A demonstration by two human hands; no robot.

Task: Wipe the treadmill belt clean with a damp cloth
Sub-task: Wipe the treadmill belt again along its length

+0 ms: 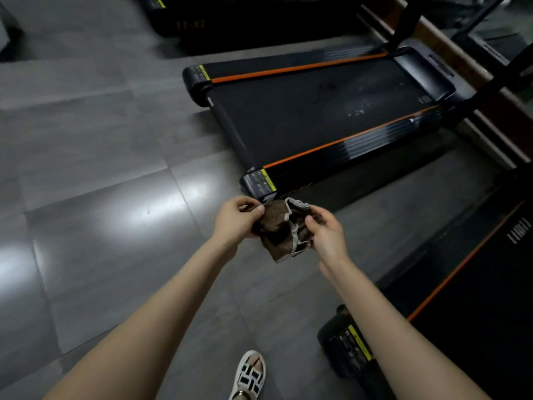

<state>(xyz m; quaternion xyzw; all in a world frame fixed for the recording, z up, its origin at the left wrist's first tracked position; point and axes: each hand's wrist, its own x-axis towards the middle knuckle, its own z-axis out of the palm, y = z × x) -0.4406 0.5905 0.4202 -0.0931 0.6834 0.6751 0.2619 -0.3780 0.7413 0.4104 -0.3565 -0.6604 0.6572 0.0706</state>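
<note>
two hands, left hand [235, 219] and right hand [327, 232], pinch one brown cloth [284, 229] in their fingers [257, 209] near one treadmill belt [311, 116].

Both hands hold a crumpled brown cloth [284, 229] with a pale frayed edge above the grey tiled floor [95, 174]. The left hand [235, 219] pinches its left side, the right hand [326, 228] grips its right side. Beyond the cloth, a black treadmill [317, 111] with orange side stripes lies flat on the floor; its belt [302, 119] shows pale smudges toward the far end. A white strapped sandal [249, 376] sits at the bottom edge.
</note>
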